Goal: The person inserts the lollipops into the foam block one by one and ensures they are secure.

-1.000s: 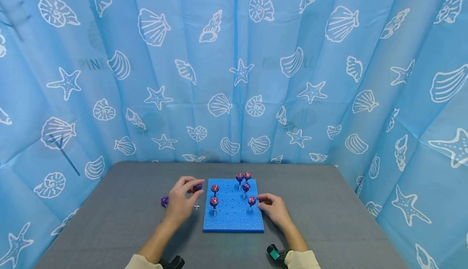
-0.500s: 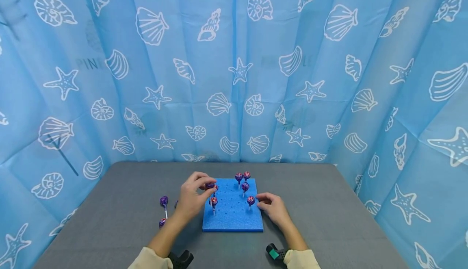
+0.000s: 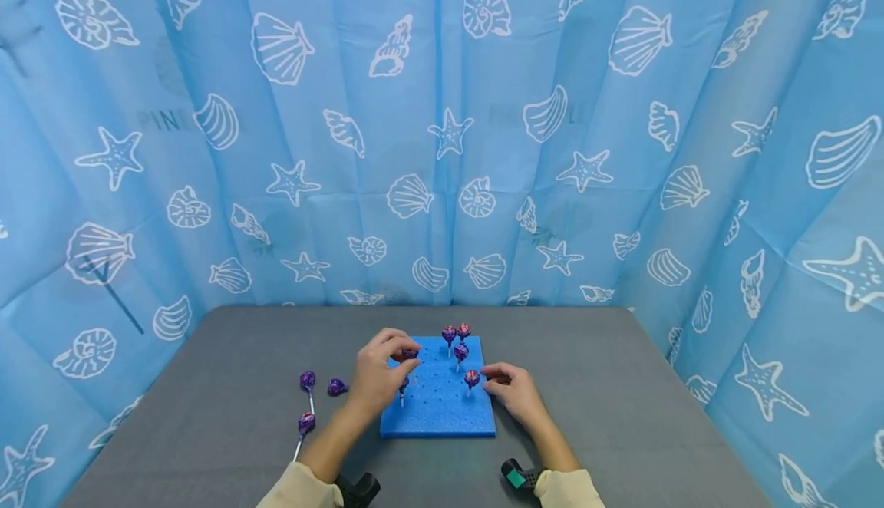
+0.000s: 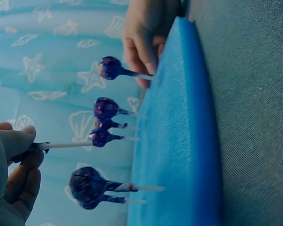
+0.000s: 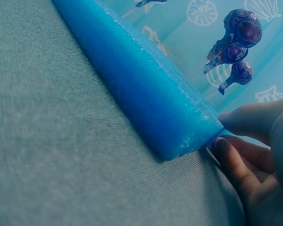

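Observation:
My left hand (image 3: 376, 370) pinches a purple-wrapped lollipop (image 3: 410, 354) by its head, over the left part of a blue foam board (image 3: 442, 420). In the left wrist view its white stick (image 4: 68, 145) points toward the board, with the tip apart from it. Several wrapped lollipops stand upright in the board: a group at the back right, one lollipop (image 3: 472, 378) near the right edge, and a pair (image 4: 87, 187) on the left, partly hidden by my left hand in the head view. My right hand (image 3: 518, 393) grips the board's right edge between thumb and fingers.
On the grey table (image 3: 594, 385), left of the board, lie a purple lollipop (image 3: 307, 380), another lollipop (image 3: 338, 387) and a red-and-purple lollipop (image 3: 307, 423). Small holes dot the board. A blue shell-print curtain (image 3: 442, 147) hangs behind the table.
My left hand has carried the lollipop rightward from beside the board to above its left part, uncovering lollipops on the table. My right hand stays at the board's edge.

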